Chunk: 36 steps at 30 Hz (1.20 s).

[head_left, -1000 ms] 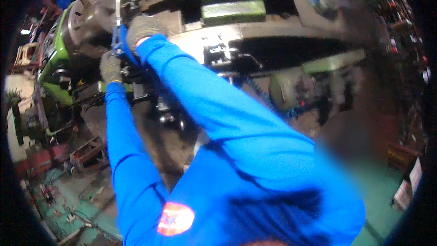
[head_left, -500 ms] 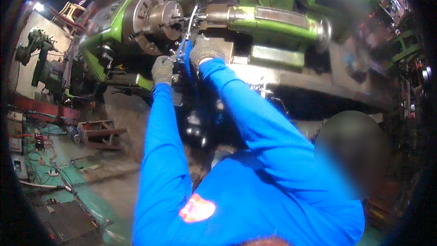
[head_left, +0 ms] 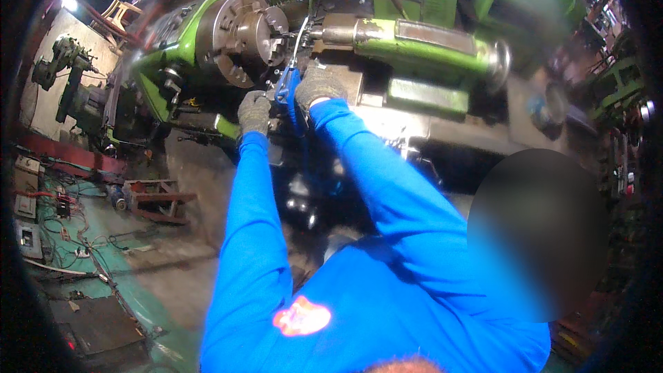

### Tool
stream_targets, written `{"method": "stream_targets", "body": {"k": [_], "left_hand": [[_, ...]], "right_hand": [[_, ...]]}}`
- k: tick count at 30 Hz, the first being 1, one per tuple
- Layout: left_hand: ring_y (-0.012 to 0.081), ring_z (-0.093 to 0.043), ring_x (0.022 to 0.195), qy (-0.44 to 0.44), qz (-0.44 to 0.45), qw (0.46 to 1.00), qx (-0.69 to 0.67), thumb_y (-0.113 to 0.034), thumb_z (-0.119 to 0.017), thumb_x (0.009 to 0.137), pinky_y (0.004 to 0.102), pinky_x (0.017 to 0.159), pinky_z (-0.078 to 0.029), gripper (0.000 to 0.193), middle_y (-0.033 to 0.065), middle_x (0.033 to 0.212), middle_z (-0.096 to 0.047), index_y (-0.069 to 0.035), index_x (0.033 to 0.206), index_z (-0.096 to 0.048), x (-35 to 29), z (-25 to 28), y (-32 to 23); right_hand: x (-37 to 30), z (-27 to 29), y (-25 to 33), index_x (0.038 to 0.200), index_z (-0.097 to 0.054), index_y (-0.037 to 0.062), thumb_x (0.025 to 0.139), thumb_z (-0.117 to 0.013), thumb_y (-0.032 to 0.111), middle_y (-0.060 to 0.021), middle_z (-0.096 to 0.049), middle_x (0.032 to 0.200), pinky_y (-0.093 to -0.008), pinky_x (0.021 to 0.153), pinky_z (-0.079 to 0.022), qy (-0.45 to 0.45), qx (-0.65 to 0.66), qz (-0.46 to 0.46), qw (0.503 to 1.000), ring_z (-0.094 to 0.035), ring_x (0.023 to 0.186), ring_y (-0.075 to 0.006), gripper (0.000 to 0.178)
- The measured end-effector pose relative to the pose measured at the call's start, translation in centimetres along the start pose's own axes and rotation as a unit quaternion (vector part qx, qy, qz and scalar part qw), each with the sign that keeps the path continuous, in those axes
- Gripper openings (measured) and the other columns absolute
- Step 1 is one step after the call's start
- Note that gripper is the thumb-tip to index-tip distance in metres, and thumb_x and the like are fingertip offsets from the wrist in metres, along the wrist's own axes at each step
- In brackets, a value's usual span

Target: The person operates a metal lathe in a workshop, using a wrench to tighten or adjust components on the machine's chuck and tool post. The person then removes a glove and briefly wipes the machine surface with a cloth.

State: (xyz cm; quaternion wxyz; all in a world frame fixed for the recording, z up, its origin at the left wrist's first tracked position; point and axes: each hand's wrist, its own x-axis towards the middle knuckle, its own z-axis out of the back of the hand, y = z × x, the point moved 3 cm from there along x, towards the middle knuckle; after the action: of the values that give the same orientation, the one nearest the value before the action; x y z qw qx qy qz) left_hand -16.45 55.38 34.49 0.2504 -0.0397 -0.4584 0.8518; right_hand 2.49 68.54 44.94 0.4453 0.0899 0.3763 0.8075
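Plainly, blue tool [head_left: 286, 88] in right grip [head_left: 320, 87]

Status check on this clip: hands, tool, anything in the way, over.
Right hand gripping blue tool; left hand curled nearby, contact unclear. Metal tube appears flanked by chuck and green tailstock, tight surroundings.

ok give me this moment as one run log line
left hand: gloved, beside blue tool | right hand: gloved, against blue tool, grip unclear | beyond: lathe chuck at left, green tailstock at right
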Motion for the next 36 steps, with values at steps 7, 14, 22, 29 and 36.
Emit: {"method": "stream_targets", "body": {"k": [7, 14, 22, 29, 36], "left_hand": [[0.0178, -0.067, 0.076, 0.001, -0.008, 1.000, -0.009, -0.013, -0.065, 0.086, 0.0356, 0.073, -0.055, 0.021, 0.0090, 0.084, -0.073, -0.005, 0.102, -0.075, -0.6, -0.1, -1.5], [0.0211, -0.068, 0.076, 0.000, -0.002, 1.000, -0.014, -0.016, -0.065, 0.086, 0.0380, 0.075, -0.055, 0.022, 0.0108, 0.084, -0.074, -0.006, 0.101, -0.076, 0.5, -0.3, 0.6], [0.0207, -0.067, 0.077, 0.009, 0.033, 0.998, -0.060, -0.015, -0.065, 0.084, 0.0383, 0.075, -0.055, 0.023, 0.0103, 0.085, -0.073, -0.004, 0.102, -0.075, 0.1, -0.9, -0.2], [0.0198, -0.067, 0.082, 0.012, 0.039, 0.997, -0.060, -0.014, -0.064, 0.084, 0.0371, 0.077, -0.055, 0.024, 0.0109, 0.090, -0.073, -0.002, 0.102, -0.074, 0.3, -0.6, 0.2], [0.0195, -0.067, 0.081, 0.013, 0.016, 0.999, -0.046, -0.015, -0.065, 0.085, 0.0367, 0.076, -0.055, 0.023, 0.0102, 0.091, -0.073, -0.002, 0.102, -0.074, -0.6, 0.1, -1.1]], "right_hand": [[0.3, 0.2, -0.6, 0.128, -0.071, 0.0099, 0.099, -0.055, 0.037, -0.0199, -0.066, 0.135, -0.0469, 0.107, -0.049, 0.005, 0.006, -0.011, 1.000, -0.063, 0.128, -0.0370, 0.043], [0.1, 0.2, -0.1, 0.127, -0.073, 0.0095, 0.100, -0.053, 0.035, -0.0187, -0.066, 0.136, -0.0461, 0.109, -0.048, -0.009, -0.012, -0.001, 1.000, -0.063, 0.129, -0.0358, 0.042], [1.4, -0.7, -1.1, 0.127, -0.073, 0.0105, 0.100, -0.051, 0.036, -0.0179, -0.067, 0.136, -0.0464, 0.110, -0.047, -0.016, -0.019, 0.008, 1.000, -0.061, 0.131, -0.0360, 0.043], [0.5, 0.0, -0.5, 0.126, -0.073, 0.0097, 0.101, -0.051, 0.037, -0.0184, -0.067, 0.134, -0.0468, 0.108, -0.049, -0.001, -0.013, -0.001, 1.000, -0.064, 0.127, -0.0356, 0.043], [0.3, -0.1, -0.5, 0.127, -0.072, 0.0100, 0.102, -0.051, 0.036, -0.0191, -0.067, 0.135, -0.0480, 0.106, -0.050, 0.003, -0.002, 0.010, 1.000, -0.063, 0.128, -0.0360, 0.042]]}}
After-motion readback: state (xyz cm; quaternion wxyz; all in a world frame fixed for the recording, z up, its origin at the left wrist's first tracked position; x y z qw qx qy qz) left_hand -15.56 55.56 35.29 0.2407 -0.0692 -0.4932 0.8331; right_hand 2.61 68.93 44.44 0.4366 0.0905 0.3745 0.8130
